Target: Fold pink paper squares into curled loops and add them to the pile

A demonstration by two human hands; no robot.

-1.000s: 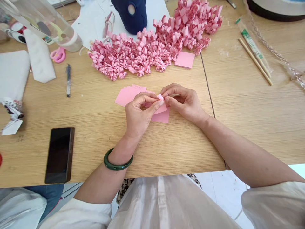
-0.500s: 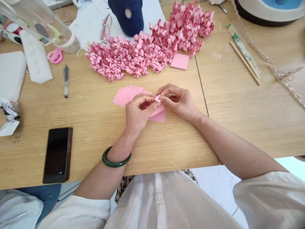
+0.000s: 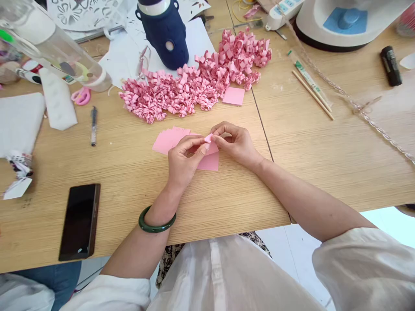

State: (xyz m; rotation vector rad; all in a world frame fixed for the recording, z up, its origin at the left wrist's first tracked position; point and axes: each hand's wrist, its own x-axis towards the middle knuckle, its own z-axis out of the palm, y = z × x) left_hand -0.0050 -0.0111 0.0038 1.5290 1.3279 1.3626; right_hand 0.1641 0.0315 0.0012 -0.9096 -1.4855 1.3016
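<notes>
Right now, the left hand (image 3: 183, 163) pinches a small pink paper piece (image 3: 208, 138) between thumb and fingers, and the right hand (image 3: 238, 143) has its thumb and fingertips closed on the piece's other side. It sits just above loose pink sheets (image 3: 168, 140) on the wooden table (image 3: 129, 172); the hands partly cover these sheets, so how many there are cannot be told. Beyond them, a long heap of pink paper curls (image 3: 181, 93) stretches across, with a pink square (image 3: 234, 96) against its near edge and a navy bottle (image 3: 167, 41) upright behind it. Leftward lie a pen (image 3: 94, 126), pink scissors (image 3: 81, 96) and a dark phone (image 3: 79, 222). Rightward, wooden sticks (image 3: 313, 95) lie near a twisted cord (image 3: 376, 123). Nothing visible stands between the hands and the heap.
</notes>
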